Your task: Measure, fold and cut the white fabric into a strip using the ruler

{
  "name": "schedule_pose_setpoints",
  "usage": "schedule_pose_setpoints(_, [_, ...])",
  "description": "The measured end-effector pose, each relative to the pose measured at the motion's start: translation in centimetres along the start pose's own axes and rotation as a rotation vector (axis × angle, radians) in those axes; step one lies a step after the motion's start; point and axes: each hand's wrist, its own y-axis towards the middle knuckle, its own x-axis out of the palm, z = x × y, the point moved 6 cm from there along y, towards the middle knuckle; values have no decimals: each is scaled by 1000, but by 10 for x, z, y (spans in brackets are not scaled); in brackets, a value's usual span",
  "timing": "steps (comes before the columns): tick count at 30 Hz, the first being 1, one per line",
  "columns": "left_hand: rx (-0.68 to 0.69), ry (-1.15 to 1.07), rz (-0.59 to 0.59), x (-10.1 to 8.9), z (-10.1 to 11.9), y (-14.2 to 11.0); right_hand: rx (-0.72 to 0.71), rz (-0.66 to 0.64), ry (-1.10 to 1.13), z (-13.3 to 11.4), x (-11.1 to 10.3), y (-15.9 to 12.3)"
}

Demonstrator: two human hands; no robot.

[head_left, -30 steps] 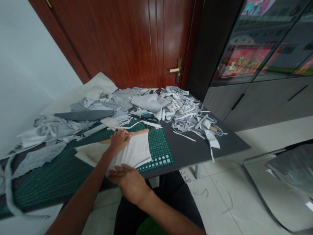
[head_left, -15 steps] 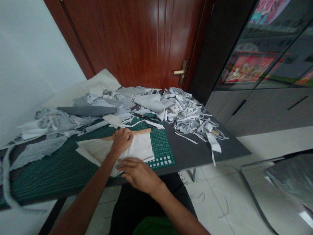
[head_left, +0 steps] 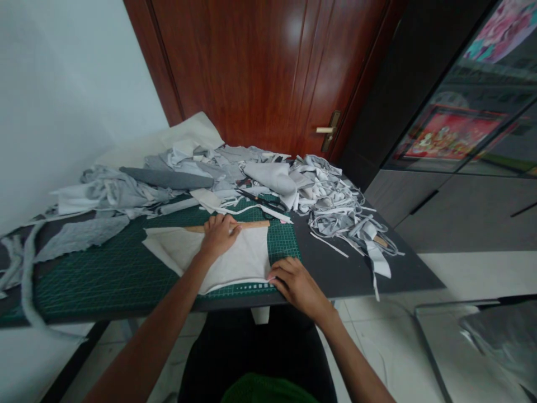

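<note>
A cream piece of cloth [head_left: 241, 257] lies spread on the green cutting mat [head_left: 104, 274]. Along its far edge runs a thin wooden ruler [head_left: 257, 224]. My left hand [head_left: 218, 236] bears down on the ruler and the cloth beneath it, fingers bent over the strip and thumb toward the right. At the near right corner of the cloth, my right hand [head_left: 298, 284] pinches the edge between thumb and fingers. Black scissors [head_left: 262, 200] rest beyond the ruler, partly under a white strip of cloth [head_left: 274, 214].
Grey and white cloth scraps [head_left: 113, 190] are heaped along the back left of the dark table [head_left: 323, 274]. A tangle of cut strips [head_left: 335, 196] covers its right part. A wooden door [head_left: 268, 78] stands behind, a cabinet [head_left: 461, 212] to the right.
My right hand has moved right, from the near middle of the cloth to its corner. The cloth's near part now lies flatter. My left hand stays on the ruler; the view has shifted slightly.
</note>
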Motion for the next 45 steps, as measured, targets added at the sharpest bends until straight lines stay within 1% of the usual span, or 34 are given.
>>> schedule_pose_setpoints(3, [-5,0,0,2,-1,1,11,-2,-8,0,1,-9])
schedule_pose_setpoints(6, [-9,-6,3,3,0,1,56,1,-24,-4,0,-12])
schedule_pose_setpoints(8, [-11,-9,5,2,0,1,98,-7,-65,-10,0,-8])
schedule_pose_setpoints(11, [-4,-12,4,1,1,1,120,-15,-132,-25,1,7])
schedule_pose_setpoints(13, [2,-14,5,0,1,0,103,-23,-172,-35,7,20])
schedule_pose_setpoints(16, [5,-16,8,-1,1,0,25,-79,-196,-45,22,38])
schedule_pose_setpoints(19, [4,-19,8,-1,1,0,-49,-115,-140,-46,33,42])
schedule_pose_setpoints(22, [3,-27,4,0,1,-1,-70,-93,-71,-41,32,32])
schedule_pose_setpoints(25, [-5,-38,5,1,0,-1,-49,-70,-34,-37,29,16])
schedule_pose_setpoints(28, [-12,-49,8,2,0,-1,4,-47,-81,-37,28,5])
schedule_pose_setpoints(32, [-15,-56,12,1,1,-1,18,0,-144,-40,31,0])
schedule_pose_setpoints(35, [-9,-57,12,1,1,-2,-17,56,-89,-41,31,-5])
schedule_pose_setpoints(39, [-2,-63,13,0,1,-2,-87,51,-15,-43,34,-15])
schedule_pose_setpoints(45, [-16,-90,9,1,-3,0,-97,78,-54,-45,40,-30])
